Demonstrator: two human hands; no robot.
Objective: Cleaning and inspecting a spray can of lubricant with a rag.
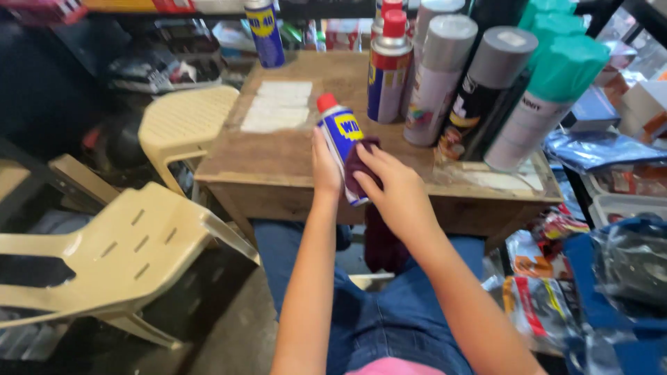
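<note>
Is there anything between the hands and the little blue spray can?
Only a dark maroon cloth. The right hand presses it against the small blue spray can, so the cloth lies between that palm and the can. The left hand grips the can directly.

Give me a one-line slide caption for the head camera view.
Left hand holds a small blue spray can while right hand presses a dark cloth against it, above a wooden table.

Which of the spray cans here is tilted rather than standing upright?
The small blue can with the red cap, held in the left hand while the right hand presses a dark cloth against it. The other cans stand upright on the wooden table.
</note>
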